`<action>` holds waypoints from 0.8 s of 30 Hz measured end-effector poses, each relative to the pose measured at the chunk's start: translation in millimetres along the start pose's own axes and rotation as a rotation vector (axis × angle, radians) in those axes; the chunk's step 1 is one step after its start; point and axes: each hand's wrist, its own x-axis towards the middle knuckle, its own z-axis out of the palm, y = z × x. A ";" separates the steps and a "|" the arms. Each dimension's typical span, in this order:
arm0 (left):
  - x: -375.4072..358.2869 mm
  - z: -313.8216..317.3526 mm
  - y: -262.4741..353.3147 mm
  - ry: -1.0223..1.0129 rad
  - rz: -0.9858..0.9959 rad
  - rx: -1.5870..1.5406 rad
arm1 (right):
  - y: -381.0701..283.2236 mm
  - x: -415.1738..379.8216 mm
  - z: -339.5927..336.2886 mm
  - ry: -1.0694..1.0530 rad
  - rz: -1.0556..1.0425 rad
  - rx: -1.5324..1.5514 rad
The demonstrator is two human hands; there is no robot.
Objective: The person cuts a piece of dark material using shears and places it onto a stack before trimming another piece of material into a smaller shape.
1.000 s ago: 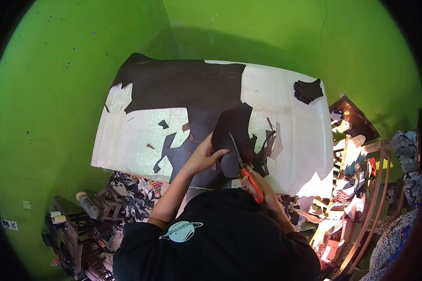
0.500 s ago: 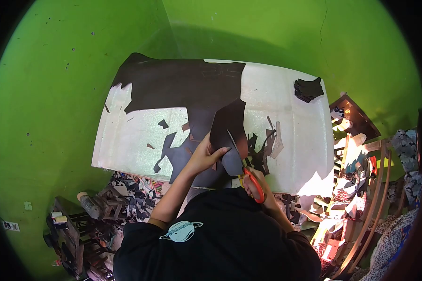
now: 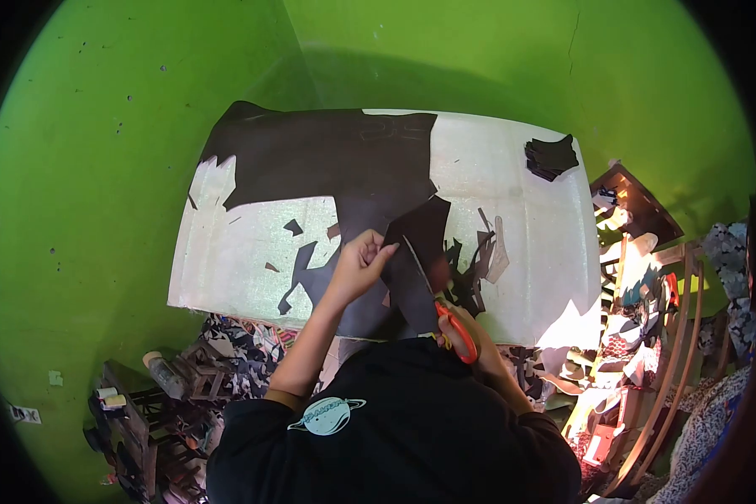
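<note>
A person in a black top stands at the near edge of a white table and looks down at two busy hands. The left hand pinches the left edge of a dark piece of leather and holds it up a little off the table, near the middle of the near side. The right hand is closed around the orange handles of a pair of scissors. The thin blades point away from the person and up into the dark piece, just to the right of the left hand's fingers. The blades look nearly shut, but they are too small to tell for sure. A big dark sheet of leather lies flat over the far left part of the table and runs down toward the hands. Small dark scraps lie on the table just to the right of the held piece, and a few more bits lie to the left of the left hand. A little stack of dark cut pieces sits at the far right corner, well apart from the hands. Bright green walls stand behind the table.
</note>
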 end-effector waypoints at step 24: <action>-4.7 26.5 11.7 0.088 -0.095 -0.327 | 6.3 20.9 -11.2 0.079 -0.131 -0.120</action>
